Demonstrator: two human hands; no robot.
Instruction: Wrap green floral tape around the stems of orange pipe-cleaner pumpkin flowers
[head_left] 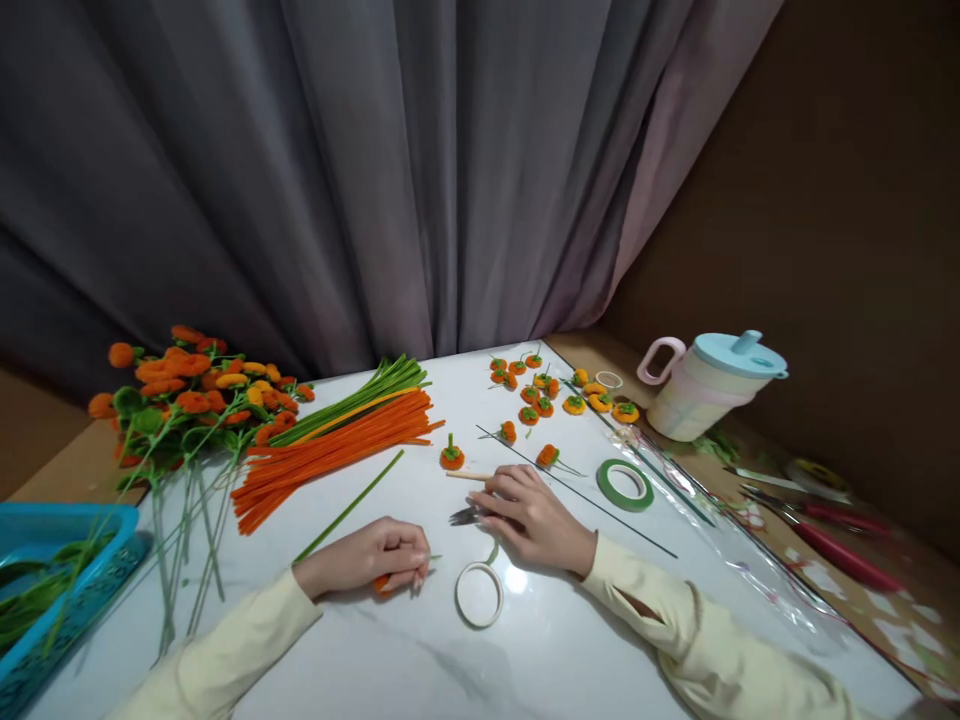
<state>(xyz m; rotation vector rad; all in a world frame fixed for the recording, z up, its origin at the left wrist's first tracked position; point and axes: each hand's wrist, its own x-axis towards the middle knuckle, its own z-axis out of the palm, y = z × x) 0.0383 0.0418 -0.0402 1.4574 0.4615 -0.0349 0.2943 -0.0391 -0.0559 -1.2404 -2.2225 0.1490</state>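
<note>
White tape ring (480, 625) sits nearest. Left hand (386, 552) has its fingers curled mostly closed on an orange chenille piece (382, 582), green tip poking out; I'd keep that pinch light so the fuzz doesn't squash. Right hand (525, 515) bends its fingers over dark-tipped pliers (463, 517), can't tell if they're really gripped. Wooden stick (466, 476) just past, then an orange mini pumpkin (452, 458).

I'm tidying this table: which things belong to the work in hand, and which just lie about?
Likely in use:
orange piece in left hand
dark-tipped tool at right hand
orange strips
green tape roll

Probably just lying about:
lidded cup
pale scraps
</note>
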